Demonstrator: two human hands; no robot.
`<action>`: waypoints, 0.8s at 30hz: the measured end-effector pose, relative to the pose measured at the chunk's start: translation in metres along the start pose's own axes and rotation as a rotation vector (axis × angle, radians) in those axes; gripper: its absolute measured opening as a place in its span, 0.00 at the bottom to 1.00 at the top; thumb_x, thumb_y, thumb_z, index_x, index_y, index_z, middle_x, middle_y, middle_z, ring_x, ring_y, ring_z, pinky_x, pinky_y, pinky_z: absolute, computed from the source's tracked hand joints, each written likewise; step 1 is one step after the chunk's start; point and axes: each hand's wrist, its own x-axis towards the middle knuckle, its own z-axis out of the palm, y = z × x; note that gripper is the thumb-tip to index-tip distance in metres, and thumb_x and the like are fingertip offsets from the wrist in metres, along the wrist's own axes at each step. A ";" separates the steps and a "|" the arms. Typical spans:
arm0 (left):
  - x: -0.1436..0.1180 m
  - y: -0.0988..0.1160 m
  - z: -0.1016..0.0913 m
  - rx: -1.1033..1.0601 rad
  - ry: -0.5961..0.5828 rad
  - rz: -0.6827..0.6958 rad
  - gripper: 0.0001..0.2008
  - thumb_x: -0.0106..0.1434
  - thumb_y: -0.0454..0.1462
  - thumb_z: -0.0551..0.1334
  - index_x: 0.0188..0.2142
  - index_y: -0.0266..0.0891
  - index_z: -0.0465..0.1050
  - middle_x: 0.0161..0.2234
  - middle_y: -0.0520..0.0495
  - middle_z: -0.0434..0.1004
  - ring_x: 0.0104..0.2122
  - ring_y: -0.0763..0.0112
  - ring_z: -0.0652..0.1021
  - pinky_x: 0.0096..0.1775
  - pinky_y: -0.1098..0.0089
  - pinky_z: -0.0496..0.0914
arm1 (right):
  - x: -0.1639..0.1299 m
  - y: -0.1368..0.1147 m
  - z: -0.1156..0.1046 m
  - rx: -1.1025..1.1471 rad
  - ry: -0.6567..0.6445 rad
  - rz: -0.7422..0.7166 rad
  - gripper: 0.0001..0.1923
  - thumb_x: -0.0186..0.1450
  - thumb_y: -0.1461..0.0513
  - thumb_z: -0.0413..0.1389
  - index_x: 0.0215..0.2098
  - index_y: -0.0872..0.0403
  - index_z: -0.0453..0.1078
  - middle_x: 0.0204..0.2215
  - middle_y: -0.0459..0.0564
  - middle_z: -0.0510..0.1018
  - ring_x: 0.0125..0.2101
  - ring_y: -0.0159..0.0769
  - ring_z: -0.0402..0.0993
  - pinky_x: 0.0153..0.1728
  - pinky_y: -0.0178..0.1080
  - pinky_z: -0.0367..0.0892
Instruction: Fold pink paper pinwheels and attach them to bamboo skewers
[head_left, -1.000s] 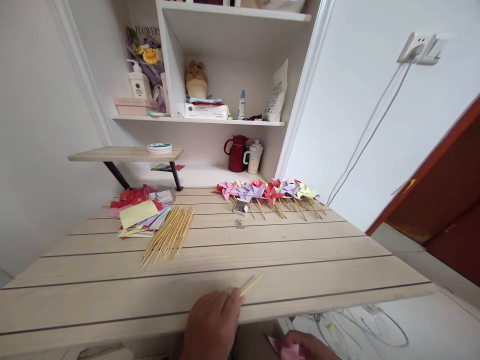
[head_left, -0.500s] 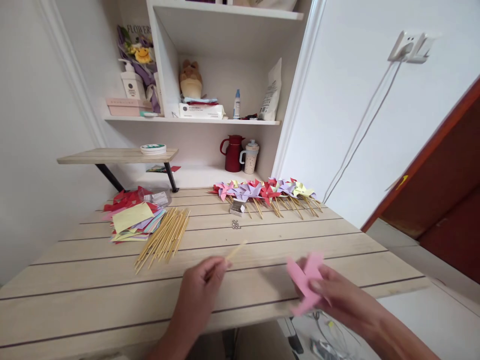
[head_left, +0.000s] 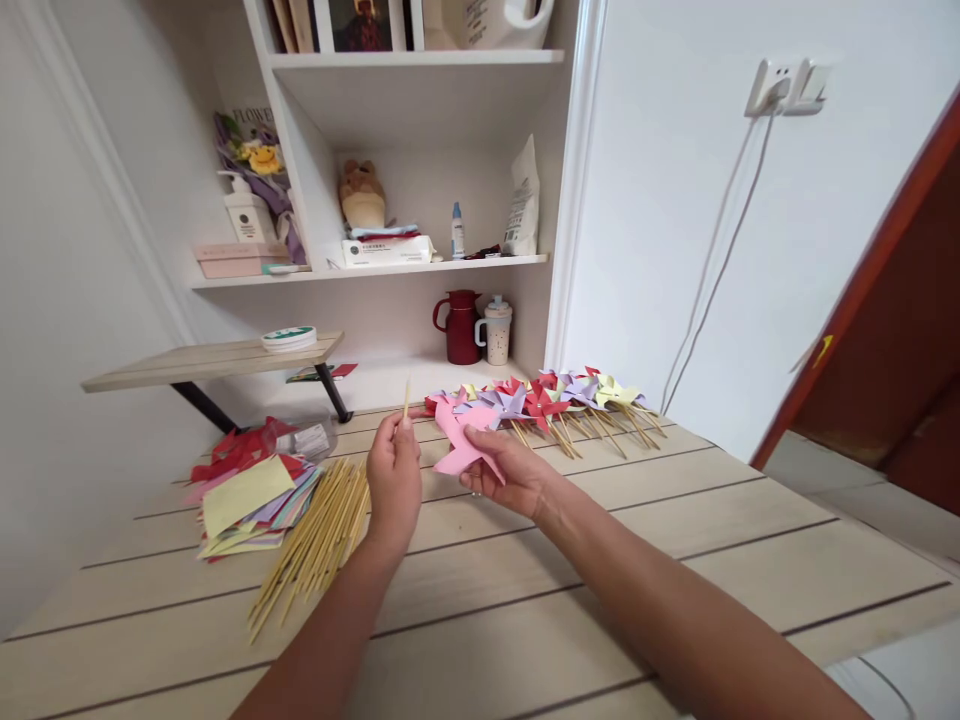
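Your left hand (head_left: 396, 470), at the centre of the frame, grasps a thin wooden stick (head_left: 407, 398); the stick's pale tip projects upward above the thumb, close to upright. Your right hand (head_left: 504, 472), just to the right of centre, pinches a pink paper pinwheel (head_left: 459, 437) between thumb and fingers; its blades spread toward the left hand; a narrow gap separates the pinwheel from the stick's exposed tip.

Both hands are above the slatted table (head_left: 480, 640); behind them, right of centre, lies a row of finished pinwheels (head_left: 544, 404) in red, purple and yellow, stems pointing toward you; the pink paper overlaps this row in view, and contact cannot be told.

At the lower left, beside your left forearm, lies a loose bundle of sticks (head_left: 311, 540); adjoining it on the left is a stack of coloured paper (head_left: 247, 497), yellow sheet uppermost; a clear plastic box (head_left: 309, 441) lies behind the stack; at upper centre, a red jug (head_left: 463, 330) stands beside a speckled cup (head_left: 498, 335).
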 end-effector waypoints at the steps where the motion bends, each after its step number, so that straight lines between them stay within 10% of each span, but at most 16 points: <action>1: -0.002 -0.005 -0.001 0.028 0.031 -0.008 0.16 0.68 0.47 0.55 0.46 0.40 0.73 0.18 0.58 0.55 0.19 0.74 0.58 0.22 0.75 0.54 | 0.002 0.001 0.000 0.013 0.022 0.004 0.08 0.70 0.60 0.57 0.38 0.59 0.71 0.21 0.46 0.79 0.17 0.28 0.74 0.24 0.31 0.75; 14: -0.029 -0.016 0.001 0.203 -0.179 -0.085 0.29 0.59 0.47 0.65 0.58 0.41 0.68 0.16 0.58 0.67 0.17 0.74 0.65 0.23 0.75 0.59 | 0.000 0.009 -0.016 0.103 -0.051 0.026 0.27 0.75 0.49 0.42 0.50 0.62 0.70 0.33 0.58 0.84 0.29 0.37 0.83 0.32 0.37 0.76; 24: -0.032 -0.028 0.000 0.652 -0.200 0.230 0.20 0.61 0.44 0.64 0.53 0.48 0.76 0.20 0.54 0.76 0.17 0.71 0.73 0.25 0.73 0.62 | -0.015 0.012 -0.005 0.053 -0.067 -0.023 0.27 0.75 0.49 0.40 0.44 0.59 0.73 0.33 0.56 0.84 0.29 0.35 0.81 0.37 0.38 0.74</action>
